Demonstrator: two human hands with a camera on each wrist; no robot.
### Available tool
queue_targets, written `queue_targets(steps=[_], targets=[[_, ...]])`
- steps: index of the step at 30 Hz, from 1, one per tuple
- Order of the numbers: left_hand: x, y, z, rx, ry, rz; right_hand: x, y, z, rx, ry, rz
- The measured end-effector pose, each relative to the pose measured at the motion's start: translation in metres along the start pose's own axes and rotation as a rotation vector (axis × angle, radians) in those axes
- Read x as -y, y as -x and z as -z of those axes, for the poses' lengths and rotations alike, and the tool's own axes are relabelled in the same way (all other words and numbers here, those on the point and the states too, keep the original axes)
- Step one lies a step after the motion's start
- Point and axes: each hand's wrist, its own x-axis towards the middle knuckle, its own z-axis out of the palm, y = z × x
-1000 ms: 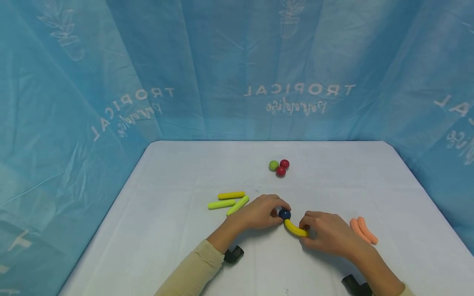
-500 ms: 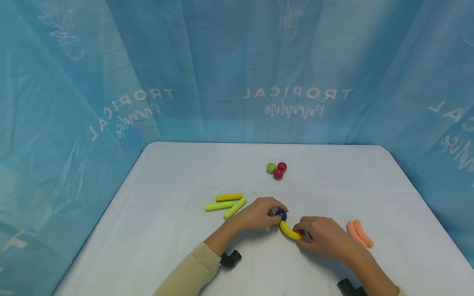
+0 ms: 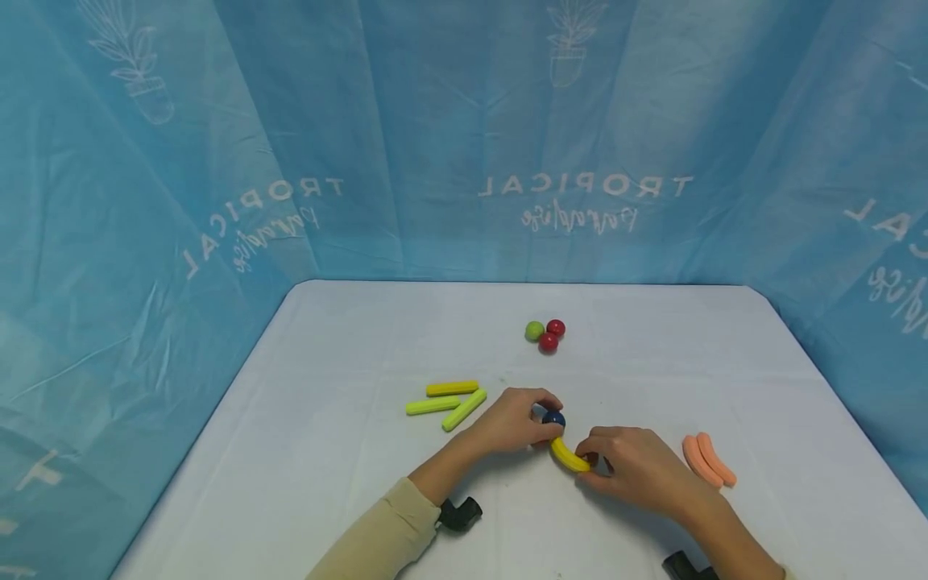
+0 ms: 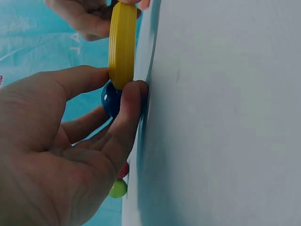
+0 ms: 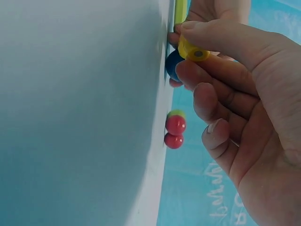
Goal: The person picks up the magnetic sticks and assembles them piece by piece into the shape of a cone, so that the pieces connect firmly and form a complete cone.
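My left hand (image 3: 516, 419) holds a dark blue ball (image 3: 554, 418) between thumb and fingers, low at the white table. Against that ball sits one end of a curved yellow rod (image 3: 568, 455), smooth and ridged like a toy piece. The thumb and index finger of my right hand (image 3: 632, 467) pinch the rod's other end. A small grey disc shows in that end in the right wrist view, where the yellow rod (image 5: 188, 44) is partly covered by fingers. In the left wrist view the blue ball (image 4: 111, 100) is partly hidden by the left hand's fingers.
Yellow and lime straight rods (image 3: 433, 405) lie left of the left hand. Two red balls (image 3: 548, 343) and a green ball (image 3: 534, 330) touch farther back. Two curved salmon rods (image 3: 709, 460) lie right of the right hand. A blue printed curtain (image 3: 435, 121) surrounds the table.
My right hand has shifted slightly left with its end of the yellow rod, which now slopes more steeply. The left hand keeps its hold on the blue ball. The head view has shifted slightly.
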Motion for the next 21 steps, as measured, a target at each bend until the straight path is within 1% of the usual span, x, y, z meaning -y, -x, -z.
queue_targets(steps=[5,8,10,12,15,18,21], targets=[[0.001,-0.001,-0.005,-0.061,0.070,0.062,0.002,-0.001,-0.002,-0.027,-0.003,0.019],[0.002,-0.002,-0.007,-0.086,0.073,0.087,0.003,-0.002,-0.003,-0.028,0.001,0.016],[0.003,-0.002,-0.006,-0.092,0.069,0.090,0.003,-0.002,-0.002,-0.021,0.000,0.011],[0.004,-0.002,-0.006,-0.090,0.069,0.089,0.003,-0.001,-0.002,-0.011,-0.005,0.004],[0.005,-0.002,-0.004,-0.077,0.093,0.081,0.001,0.001,0.001,0.000,-0.027,-0.006],[0.006,-0.002,-0.004,-0.064,0.107,0.073,-0.004,0.006,0.007,-0.012,-0.035,-0.030],[0.007,-0.003,-0.004,-0.055,0.113,0.084,-0.010,0.011,0.013,-0.032,-0.020,-0.061]])
